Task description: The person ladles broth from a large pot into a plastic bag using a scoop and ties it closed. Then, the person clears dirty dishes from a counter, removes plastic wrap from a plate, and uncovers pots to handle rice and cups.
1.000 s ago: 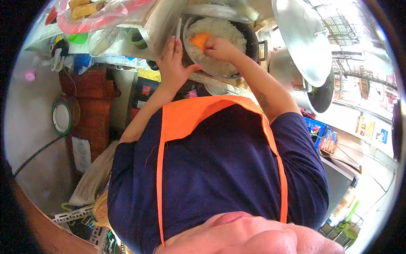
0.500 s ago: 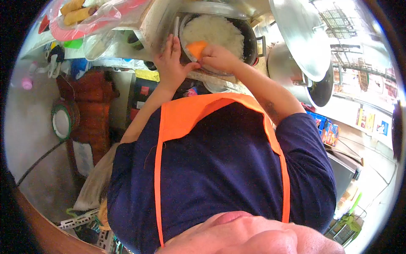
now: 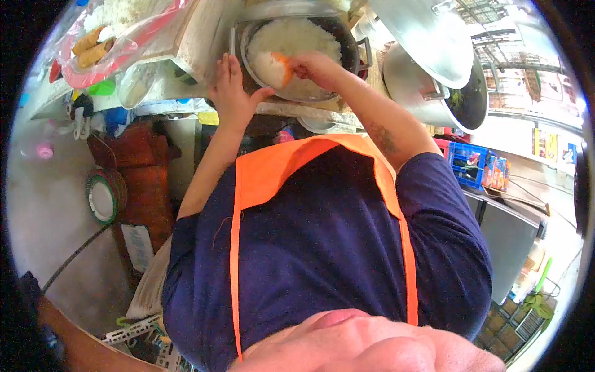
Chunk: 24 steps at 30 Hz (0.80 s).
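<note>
A dark metal pot [image 3: 358, 61] with a side handle holds white cooked rice [image 3: 296, 38]. My right hand [image 3: 317, 69] grips a small orange bowl [image 3: 286, 69] over the near side of the pot. The bowl is tilted to the left and heaped with rice [image 3: 268, 69]. My left hand [image 3: 232, 93] is open at the pot's left side, fingers pointing up and thumb stretched toward the near rim. Whether the thumb touches the rim, I cannot tell.
At upper left, a pink plate [image 3: 87, 78] in clear plastic carries rice and fried rolls [image 3: 93, 46]. Right of the rice pot stands a large silver pot [image 3: 406, 77] with a big lid [image 3: 427, 43] leaning over it. A blue crate [image 3: 466, 164] is lower right.
My right hand has turned the orange bowl, so its rice-filled side now shows. Rice heaps in it. My left hand stays spread beside the pot; the whole view has shifted slightly.
</note>
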Tool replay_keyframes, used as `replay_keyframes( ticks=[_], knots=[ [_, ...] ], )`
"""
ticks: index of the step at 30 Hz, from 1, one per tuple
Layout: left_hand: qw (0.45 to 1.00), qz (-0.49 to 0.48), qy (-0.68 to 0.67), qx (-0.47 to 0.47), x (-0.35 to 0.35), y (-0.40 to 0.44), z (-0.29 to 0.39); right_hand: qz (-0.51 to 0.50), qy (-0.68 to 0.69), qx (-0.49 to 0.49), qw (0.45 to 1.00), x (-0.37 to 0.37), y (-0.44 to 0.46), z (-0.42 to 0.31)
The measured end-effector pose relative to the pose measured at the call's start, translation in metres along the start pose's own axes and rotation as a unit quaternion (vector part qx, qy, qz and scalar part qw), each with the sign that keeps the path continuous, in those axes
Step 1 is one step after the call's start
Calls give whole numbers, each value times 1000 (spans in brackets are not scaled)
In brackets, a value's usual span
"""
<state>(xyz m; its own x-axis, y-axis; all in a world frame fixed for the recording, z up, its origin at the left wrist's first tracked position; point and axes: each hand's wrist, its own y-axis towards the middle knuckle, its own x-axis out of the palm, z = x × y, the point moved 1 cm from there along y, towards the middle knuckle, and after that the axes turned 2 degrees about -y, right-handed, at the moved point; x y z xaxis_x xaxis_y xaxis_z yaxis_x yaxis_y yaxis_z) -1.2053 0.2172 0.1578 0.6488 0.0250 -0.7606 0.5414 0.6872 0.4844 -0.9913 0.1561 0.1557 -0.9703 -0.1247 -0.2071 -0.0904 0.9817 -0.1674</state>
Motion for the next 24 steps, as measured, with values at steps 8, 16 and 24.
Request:
replay_keyframes(
  ticks=[8, 16, 24],
  knots=[
    [988, -2, -130, 78, -28, 19, 31, 161, -314, 131, 927, -6, 9, -24],
    [968, -239, -58, -52, 18, 50, 60, 153, -426, -2, 892, 5, -27, -27],
    [954, -256, 126, -91, 41, 70, 93, 384, -304, -116, 864, -19, -103, -24]
  ],
)
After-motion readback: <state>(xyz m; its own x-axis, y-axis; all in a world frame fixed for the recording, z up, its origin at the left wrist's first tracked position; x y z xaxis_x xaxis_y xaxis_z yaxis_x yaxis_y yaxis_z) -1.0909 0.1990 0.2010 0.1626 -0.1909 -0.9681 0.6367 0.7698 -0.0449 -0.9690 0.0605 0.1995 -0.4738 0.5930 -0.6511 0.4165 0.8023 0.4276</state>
